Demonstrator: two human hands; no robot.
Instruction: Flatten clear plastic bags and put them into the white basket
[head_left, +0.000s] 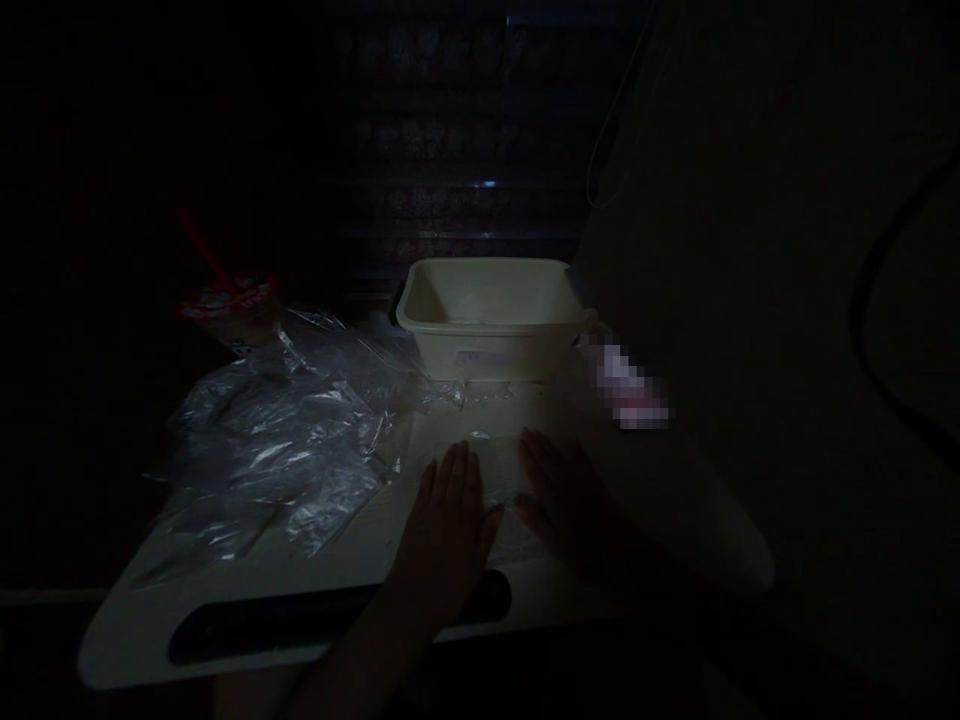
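In the dim head view, my left hand [448, 510] lies flat with its fingers stretched forward. My right hand [564, 495], darker and partly lost in shadow, rests to its right with fingers extended and thumb apart. Under and between both hands is a clear plastic sheet or bag [501, 472] spread on the white table [352, 560]; which of the two it is, I cannot tell. A pile of crumpled clear plastic bags [277, 450] lies left of my left hand. Beyond the hands stands a cream plastic basin [491, 350].
A cup with a red lid [232, 295] and red straw stands at the back left. A pixelated pinkish item [634, 390] lies right of the basin. Along the near table edge runs a long dark slot [277, 622]. Deep shadow covers the surroundings.
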